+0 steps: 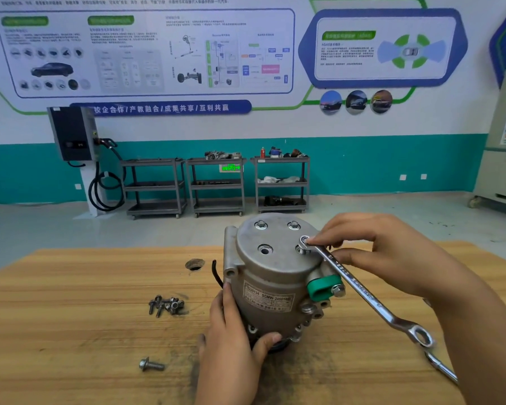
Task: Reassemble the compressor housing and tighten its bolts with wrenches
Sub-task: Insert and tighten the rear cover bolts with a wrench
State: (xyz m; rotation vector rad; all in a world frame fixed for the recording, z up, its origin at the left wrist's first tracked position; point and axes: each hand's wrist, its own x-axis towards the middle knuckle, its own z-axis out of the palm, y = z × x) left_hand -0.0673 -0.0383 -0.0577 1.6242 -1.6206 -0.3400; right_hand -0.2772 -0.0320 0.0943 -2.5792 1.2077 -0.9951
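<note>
The compressor housing point(272, 276) stands upright mid-tabletop point(70, 317), with the left hand point(231, 340) gripping its near left side. The right hand point(386, 252) pinches a wrench point(360, 287) in its fingers point(322, 238), ring end over the top cover's right side. Loose bolts point(165, 305) lie to the left.

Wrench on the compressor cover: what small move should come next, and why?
Probably seat the ring of the wrench fully on the bolt beneath it. The right hand holds the ring above that bolt, while the left hand steadies the compressor, so turning can follow.
</note>
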